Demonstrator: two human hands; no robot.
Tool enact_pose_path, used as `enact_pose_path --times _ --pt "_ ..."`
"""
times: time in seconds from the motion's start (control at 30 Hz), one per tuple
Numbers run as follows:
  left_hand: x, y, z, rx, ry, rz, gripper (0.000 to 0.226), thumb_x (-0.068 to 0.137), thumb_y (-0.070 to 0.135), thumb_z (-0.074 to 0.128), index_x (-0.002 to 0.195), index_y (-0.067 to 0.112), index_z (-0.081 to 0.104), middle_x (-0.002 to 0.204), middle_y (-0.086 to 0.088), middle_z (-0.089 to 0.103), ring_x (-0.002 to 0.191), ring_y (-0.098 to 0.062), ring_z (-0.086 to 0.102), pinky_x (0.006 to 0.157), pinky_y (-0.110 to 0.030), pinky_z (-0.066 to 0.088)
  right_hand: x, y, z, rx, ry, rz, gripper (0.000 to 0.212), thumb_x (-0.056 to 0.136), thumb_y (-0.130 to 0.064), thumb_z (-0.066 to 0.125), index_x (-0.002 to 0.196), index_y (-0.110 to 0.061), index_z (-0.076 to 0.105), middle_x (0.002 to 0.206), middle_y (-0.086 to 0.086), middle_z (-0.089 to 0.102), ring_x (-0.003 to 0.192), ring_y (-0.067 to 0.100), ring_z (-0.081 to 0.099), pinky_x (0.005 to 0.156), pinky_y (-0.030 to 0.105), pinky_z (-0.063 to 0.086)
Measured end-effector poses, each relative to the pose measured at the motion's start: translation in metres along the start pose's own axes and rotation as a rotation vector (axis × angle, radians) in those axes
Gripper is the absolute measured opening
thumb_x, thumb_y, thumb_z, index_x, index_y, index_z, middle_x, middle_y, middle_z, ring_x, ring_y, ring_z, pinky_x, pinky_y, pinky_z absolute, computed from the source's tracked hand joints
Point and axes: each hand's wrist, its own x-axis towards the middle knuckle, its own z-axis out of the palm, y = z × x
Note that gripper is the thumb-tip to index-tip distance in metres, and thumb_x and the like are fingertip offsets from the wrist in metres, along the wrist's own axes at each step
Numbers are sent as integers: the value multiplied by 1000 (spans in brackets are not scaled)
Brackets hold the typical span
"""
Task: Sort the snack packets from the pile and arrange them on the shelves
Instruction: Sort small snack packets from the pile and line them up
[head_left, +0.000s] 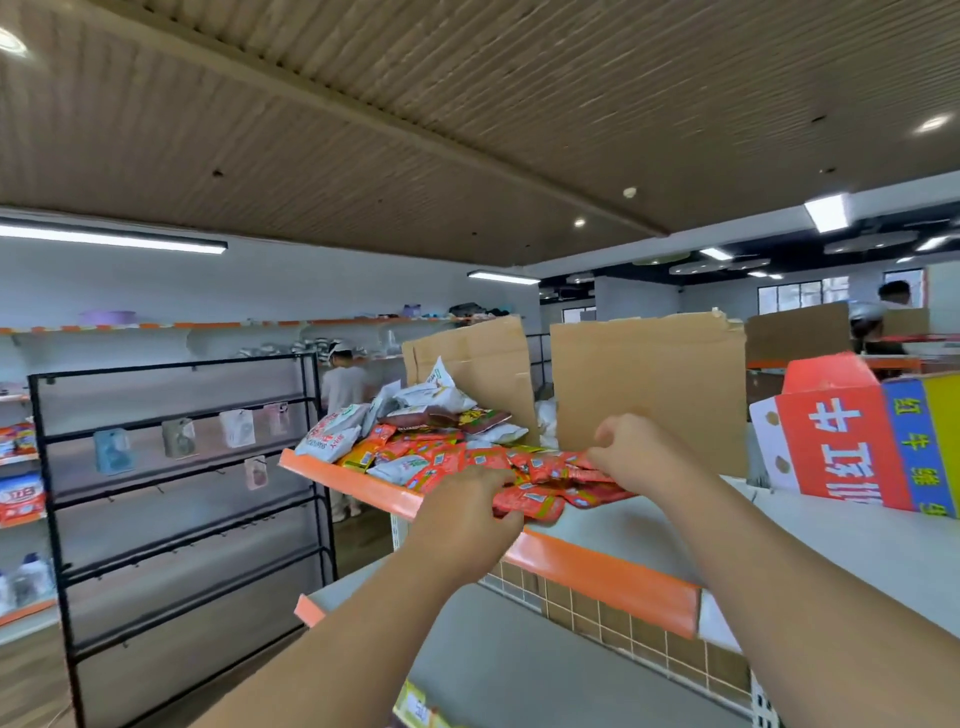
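both the left hand (462, 519) and the right hand (631, 454) curl their fingers onto red packets (540, 501) at the near end of the pile (415, 431) just behind the orange shelf edge (597, 571), where a careless pull may drag loose packets over that edge.

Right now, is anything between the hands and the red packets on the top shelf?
Nothing visible. The left hand and right hand both already grip the red packets at the front of the shelf; the cardboard sheets stand behind the pile.
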Motion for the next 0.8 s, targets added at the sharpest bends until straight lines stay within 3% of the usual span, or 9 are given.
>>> enact_pose_path --times 0.13,0.23,0.4,0.53,0.67,0.8 --pt "36 9 23 22 -101 -2 54 90 38 58 144 35 53 147 6 53 133 -19 49 108 -38 44 42 6 3 -37 -41 -41 20 88 -27 61 104 -20 70 105 4 70 96 26 64 88 36 55" --pt "53 6 37 47 -199 -21 61 81 51 55 141 38 55 139 6 58 126 -20 54 101 -39 48 66 6 13 -94 -102 -69 21 88 -27 63 105 -19 72 106 4 71 98 25 65 90 36 56" --pt "82 -5 44 6 -345 -28 59 80 50 67 138 44 57 139 10 58 120 -16 57 98 -35 50 91 1 35 -273 -251 -117 29 91 -29 60 115 -16 70 116 6 68 103 25 64 91 37 55" --pt "103 -20 35 -48 -470 34 64 74 55 77 135 48 58 135 18 59 116 -8 57 96 -28 48 95 2 61 -411 -381 -148 24 89 -28 62 109 -18 71 98 4 69 87 24 63 62 27 47" --pt "125 -38 33 -25 -468 130 37 81 48 76 117 47 69 96 28 59 91 1 57 75 -19 44 100 5 72 -472 -361 -117 27 85 -28 62 109 -22 73 100 4 73 89 25 68 71 30 54" --pt "152 -52 33 -156 -445 231 4 92 39 70 93 37 73 86 26 64 82 8 59 67 -11 40 101 11 68 -431 -251 -134 23 87 -27 59 105 -22 73 99 4 72 89 26 66 78 36 56"
